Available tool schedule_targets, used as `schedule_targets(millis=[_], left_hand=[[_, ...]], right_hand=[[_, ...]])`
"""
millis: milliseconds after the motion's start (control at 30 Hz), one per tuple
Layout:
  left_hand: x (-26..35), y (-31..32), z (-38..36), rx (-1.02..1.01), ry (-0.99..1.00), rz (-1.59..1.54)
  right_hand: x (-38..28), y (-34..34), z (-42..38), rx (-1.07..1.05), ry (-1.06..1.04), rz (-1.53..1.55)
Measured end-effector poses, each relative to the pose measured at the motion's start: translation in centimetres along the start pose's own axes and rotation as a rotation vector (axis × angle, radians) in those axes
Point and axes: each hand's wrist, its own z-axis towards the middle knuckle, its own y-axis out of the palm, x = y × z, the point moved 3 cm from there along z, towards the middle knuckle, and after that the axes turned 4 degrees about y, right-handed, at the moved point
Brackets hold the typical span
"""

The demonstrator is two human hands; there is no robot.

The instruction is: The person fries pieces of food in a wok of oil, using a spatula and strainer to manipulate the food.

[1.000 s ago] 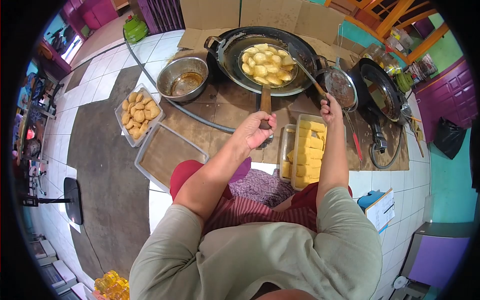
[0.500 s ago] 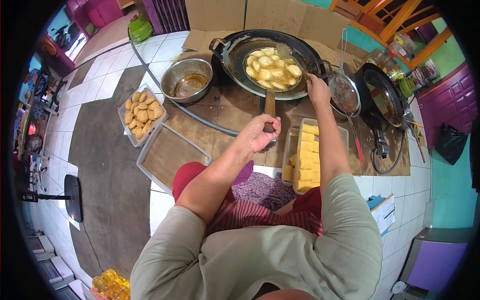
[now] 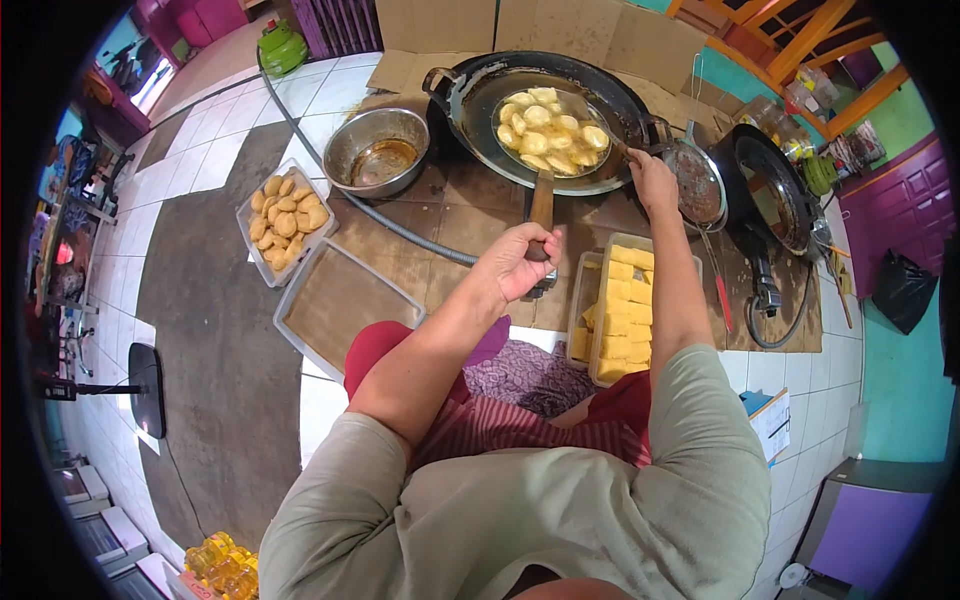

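Observation:
My left hand point(image 3: 520, 262) is closed round the wooden handle point(image 3: 542, 205) of what looks like a skimmer, its head in the wok among the food. At the right rim of the big black wok point(image 3: 470, 125), my right hand point(image 3: 655, 185) grips a spatula point(image 3: 618, 146) that reaches in over the oil. Several pale yellow, rounded fritters point(image 3: 537, 117) lie bunched in the hot oil. Below my right forearm stands a plastic container of yellow rectangular pieces point(image 3: 622, 318), with another container partly under it.
Left of the wok are a steel bowl point(image 3: 345, 150), a tub of browned fritters point(image 3: 287, 222) and a shallow plastic tray point(image 3: 350, 300). To the right are a strainer point(image 3: 693, 185) and a second black pan point(image 3: 765, 190). A grey hose point(image 3: 400, 232) crosses the cardboard; a green gas cylinder point(image 3: 281, 48) stands behind.
My right hand has shifted slightly right and down, drawing the spatula toward the wok's right side. The fritters have moved about in the oil. My left hand stays nearly in place.

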Motion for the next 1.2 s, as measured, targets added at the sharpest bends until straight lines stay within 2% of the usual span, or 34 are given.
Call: schedule_targets(millis=[133,333,433,633,733,833,933,1200], left_hand=[[0.1,0.1,0.2,0.016,0.007,0.001],[-0.3,0.4,-0.1,0.034,0.015,0.036],[-0.2,0.5,0.0,0.016,0.026,0.041],[-0.3,0.2,0.1,0.021,0.029,0.049],[-0.3,0.2,0.0,0.032,0.036,0.044],[-0.3,-0.1,0.2,0.031,0.032,0.047],[-0.3,-0.1,0.3,0.027,0.037,0.048],[-0.3,-0.1,0.3,0.030,0.038,0.046]], right_hand=[[-1.4,-1.3,-1.3,-0.076,0.138,0.053],[1.2,2.2,-1.4,-0.063,0.245,0.224],[1.4,3.2,-2.3,0.033,0.231,0.225],[3.5,6.0,-3.6,-0.094,0.768,0.976],[2.9,4.9,-3.5,-0.058,0.795,1.093],[2.7,3.6,-2.8,-0.260,1.052,1.325],[4.9,5.1,-2.5,-0.356,1.211,1.655],[8.6,3.8,-6.1,-0.386,1.270,1.805]])
